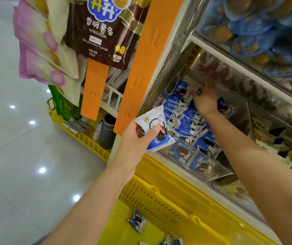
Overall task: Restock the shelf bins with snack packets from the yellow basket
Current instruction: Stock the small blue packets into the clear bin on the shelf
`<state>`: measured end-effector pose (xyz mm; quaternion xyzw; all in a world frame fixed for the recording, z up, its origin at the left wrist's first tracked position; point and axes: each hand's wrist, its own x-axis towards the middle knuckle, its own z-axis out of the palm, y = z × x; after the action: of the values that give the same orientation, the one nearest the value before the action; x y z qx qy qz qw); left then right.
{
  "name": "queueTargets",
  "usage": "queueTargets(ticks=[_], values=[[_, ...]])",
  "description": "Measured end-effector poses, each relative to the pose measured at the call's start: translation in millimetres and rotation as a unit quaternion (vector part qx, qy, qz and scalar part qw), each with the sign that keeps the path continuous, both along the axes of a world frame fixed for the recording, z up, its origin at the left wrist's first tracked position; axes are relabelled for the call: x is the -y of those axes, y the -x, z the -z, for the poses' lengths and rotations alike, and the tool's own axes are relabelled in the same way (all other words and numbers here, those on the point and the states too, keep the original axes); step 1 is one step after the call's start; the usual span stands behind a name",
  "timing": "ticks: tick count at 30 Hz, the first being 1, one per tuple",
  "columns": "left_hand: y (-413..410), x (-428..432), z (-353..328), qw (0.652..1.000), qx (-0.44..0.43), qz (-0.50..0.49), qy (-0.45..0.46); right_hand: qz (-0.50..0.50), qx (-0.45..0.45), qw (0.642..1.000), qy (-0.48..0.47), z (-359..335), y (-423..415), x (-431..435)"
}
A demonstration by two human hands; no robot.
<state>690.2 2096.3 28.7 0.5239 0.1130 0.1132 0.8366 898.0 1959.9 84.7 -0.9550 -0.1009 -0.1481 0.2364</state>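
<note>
Few packets [138, 221] lay in yellow basket [159, 191] below near-full bin [217, 171]; L hand [138, 138] gripped more beside it; R hand [205, 99] inside, grip unclear.

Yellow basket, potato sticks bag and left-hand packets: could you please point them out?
yellow basket [146, 191]: head view, slatted wall.
potato sticks bag [95, 39]: head view, printed front.
packets [152, 118]: head view, white wrapper.
</note>
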Motion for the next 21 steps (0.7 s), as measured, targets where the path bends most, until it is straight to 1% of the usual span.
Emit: queueTargets(ticks=[1,2,3,5,7,9,12,14,17,18,19,20,21], values=[[1.5,1.1,-1.1,1.000,0.002,-0.002,0.010,-0.022,0.024,0.999,-0.018,-2.6,14.6,0.4],[2.7,2.5,-2.1,1.000,0.003,-0.005,0.016,-0.048,0.027,0.997,-0.049,-5.0,31.2,0.8],[3.7,4.3,-3.3,1.000,-0.001,-0.006,0.018,-0.076,0.006,0.994,-0.082,-6.6,48.5,2.0],[4.6,8.2,-4.5,1.000,-0.015,0.003,0.022,-0.144,-0.092,0.976,-0.131,-7.9,85.8,5.4],[5.4,11.3,-6.2,0.999,-0.020,0.023,0.029,-0.210,-0.187,0.950,-0.137,-6.9,121.3,9.3],[6.8,13.3,-8.2,0.999,-0.011,0.049,0.004,-0.248,-0.223,0.932,-0.143,-5.8,146.8,11.2],[10.3,15.3,-13.1,0.990,0.012,0.108,-0.090,-0.255,-0.243,0.920,-0.171,-11.7,162.2,16.6],[13.1,17.1,-15.0,0.986,0.006,0.123,-0.111,-0.229,-0.266,0.914,-0.203,-17.0,164.2,24.6],[16.9,20.8,-14.5,0.984,-0.013,0.122,-0.133,-0.172,-0.305,0.880,-0.322,-17.4,163.8,39.1],[17.1,22.4,-14.2,0.984,-0.010,0.116,-0.135,-0.165,-0.313,0.870,-0.342,-16.7,162.7,44.2],[16.5,23.1,-15.0,0.984,-0.007,0.106,-0.139,-0.167,-0.322,0.866,-0.343,-16.2,162.1,49.0],[14.9,22.8,-16.4,0.984,-0.002,0.095,-0.152,-0.173,-0.326,0.871,-0.325,-15.6,160.7,54.0],[12.2,22.2,-18.1,0.981,0.002,0.087,-0.175,-0.179,-0.324,0.884,-0.287,-15.6,159.9,58.7]])
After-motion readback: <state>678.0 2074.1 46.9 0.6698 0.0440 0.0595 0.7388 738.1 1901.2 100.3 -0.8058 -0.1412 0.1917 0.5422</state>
